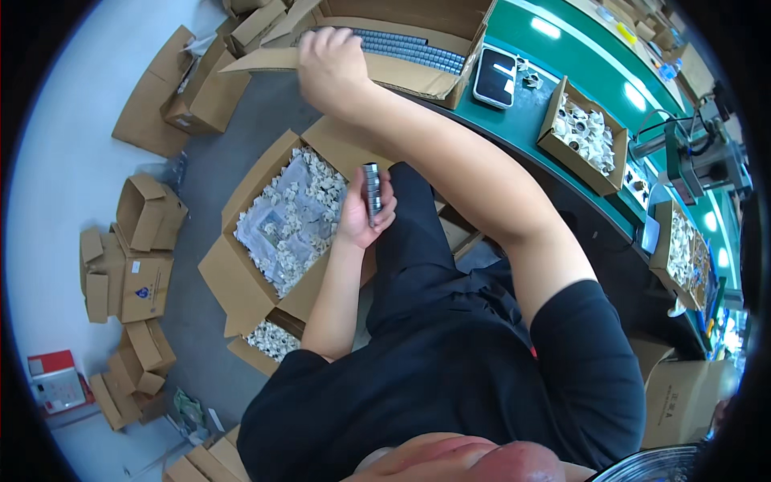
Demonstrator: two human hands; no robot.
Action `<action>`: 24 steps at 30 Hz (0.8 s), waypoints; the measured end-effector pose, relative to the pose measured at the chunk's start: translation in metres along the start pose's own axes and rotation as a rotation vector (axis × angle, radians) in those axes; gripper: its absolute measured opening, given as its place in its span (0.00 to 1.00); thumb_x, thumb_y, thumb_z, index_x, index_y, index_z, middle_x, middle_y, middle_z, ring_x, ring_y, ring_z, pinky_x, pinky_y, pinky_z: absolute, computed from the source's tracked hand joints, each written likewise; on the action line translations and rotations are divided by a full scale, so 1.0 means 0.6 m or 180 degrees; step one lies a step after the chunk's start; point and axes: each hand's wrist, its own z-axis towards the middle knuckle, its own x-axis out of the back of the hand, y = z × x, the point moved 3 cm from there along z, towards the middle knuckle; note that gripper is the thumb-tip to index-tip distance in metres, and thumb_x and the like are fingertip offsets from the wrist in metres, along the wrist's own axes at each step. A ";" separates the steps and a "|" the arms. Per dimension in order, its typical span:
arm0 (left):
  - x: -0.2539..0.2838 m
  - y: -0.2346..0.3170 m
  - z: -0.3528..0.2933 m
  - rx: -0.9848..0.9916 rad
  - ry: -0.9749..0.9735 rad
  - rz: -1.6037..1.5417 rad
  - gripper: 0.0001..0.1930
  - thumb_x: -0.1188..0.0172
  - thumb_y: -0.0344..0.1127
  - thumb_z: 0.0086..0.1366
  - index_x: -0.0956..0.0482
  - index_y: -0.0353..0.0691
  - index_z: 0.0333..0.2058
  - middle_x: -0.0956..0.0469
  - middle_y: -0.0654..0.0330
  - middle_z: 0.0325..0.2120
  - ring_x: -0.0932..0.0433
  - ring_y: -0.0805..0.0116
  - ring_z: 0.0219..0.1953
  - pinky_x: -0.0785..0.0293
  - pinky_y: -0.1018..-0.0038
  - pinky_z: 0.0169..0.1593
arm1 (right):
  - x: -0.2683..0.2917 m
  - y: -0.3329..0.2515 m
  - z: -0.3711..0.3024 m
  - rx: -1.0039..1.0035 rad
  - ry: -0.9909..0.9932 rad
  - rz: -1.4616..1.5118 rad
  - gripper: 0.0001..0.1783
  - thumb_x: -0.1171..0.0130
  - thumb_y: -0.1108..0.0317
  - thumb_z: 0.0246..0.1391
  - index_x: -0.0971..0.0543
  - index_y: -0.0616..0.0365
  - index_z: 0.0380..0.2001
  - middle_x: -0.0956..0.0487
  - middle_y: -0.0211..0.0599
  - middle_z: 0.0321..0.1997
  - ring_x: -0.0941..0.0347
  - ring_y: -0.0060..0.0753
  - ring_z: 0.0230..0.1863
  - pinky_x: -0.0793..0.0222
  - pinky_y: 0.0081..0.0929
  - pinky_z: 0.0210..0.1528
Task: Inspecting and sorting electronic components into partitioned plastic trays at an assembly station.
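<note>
My left hand (367, 210) is wrapped round a short stack of dark metal rings (373, 189), held upright above my thigh. My right arm stretches forward to a large open carton (474, 52) at the far side. There my right hand (333, 64) bends its fingers over the near flap, beside long rows of similar grey metal rings (409, 51). Its fingertips are hidden, so whatever they hold does not show. Left of my left hand, an open carton (233, 269) contains many small white parts (281, 249) and a crumpled translucent plastic sheet (281, 193).
On the green bench (526, 120) at right lie a phone-like device (495, 78), a tray of white parts (554, 143) and another such tray (666, 265) near a bench machine (699, 157). Empty cartons (144, 281) line the left wall. A smaller box of white parts (271, 341) sits near my left elbow.
</note>
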 end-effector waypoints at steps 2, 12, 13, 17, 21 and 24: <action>0.018 0.029 -0.012 -0.0126 0.0173 -0.0008 0.26 0.53 0.64 0.77 0.24 0.44 0.44 0.27 0.64 0.23 0.35 0.76 0.14 0.41 0.79 0.13 | -0.049 -0.016 0.012 0.0425 -0.0782 0.0039 0.17 0.31 0.58 0.50 0.15 0.58 0.37 0.14 0.44 0.39 0.15 0.49 0.42 0.18 0.47 0.43; 0.198 0.129 0.006 -0.0658 0.0559 -0.1019 0.20 0.50 0.59 0.78 0.23 0.49 0.42 0.26 0.71 0.25 0.36 0.77 0.17 0.45 0.79 0.16 | -0.035 0.008 0.019 0.1444 -0.0485 0.0672 0.07 0.37 0.69 0.52 0.13 0.57 0.27 0.13 0.44 0.30 0.12 0.47 0.35 0.16 0.40 0.36; 0.214 0.143 0.022 -0.0724 0.0489 -0.1135 0.19 0.50 0.58 0.78 0.23 0.49 0.42 0.26 0.71 0.26 0.36 0.78 0.18 0.45 0.80 0.16 | -0.026 0.013 0.014 0.1560 -0.0470 0.0639 0.06 0.37 0.69 0.51 0.13 0.57 0.27 0.13 0.44 0.30 0.12 0.47 0.34 0.16 0.40 0.36; 0.276 0.215 0.087 -0.0770 0.0744 -0.0930 0.21 0.50 0.60 0.77 0.23 0.48 0.44 0.25 0.72 0.28 0.32 0.79 0.23 0.43 0.81 0.19 | 0.003 0.032 -0.026 0.1907 -0.0442 0.0728 0.06 0.38 0.69 0.51 0.15 0.57 0.26 0.14 0.46 0.27 0.13 0.48 0.31 0.17 0.41 0.34; 0.322 0.295 0.132 -0.0986 0.1268 -0.0909 0.21 0.49 0.58 0.77 0.22 0.46 0.41 0.28 0.70 0.26 0.33 0.79 0.22 0.43 0.83 0.21 | 0.019 0.053 -0.068 0.1946 -0.0412 0.0741 0.07 0.40 0.65 0.54 0.16 0.54 0.30 0.15 0.41 0.24 0.14 0.45 0.30 0.19 0.41 0.31; 0.353 0.348 0.141 -0.1059 0.1350 -0.0862 0.17 0.45 0.51 0.75 0.23 0.43 0.37 0.31 0.67 0.23 0.35 0.78 0.20 0.43 0.83 0.22 | 0.020 0.067 -0.099 0.2117 -0.0358 0.0703 0.08 0.41 0.64 0.54 0.18 0.54 0.26 0.15 0.38 0.23 0.13 0.43 0.30 0.18 0.38 0.31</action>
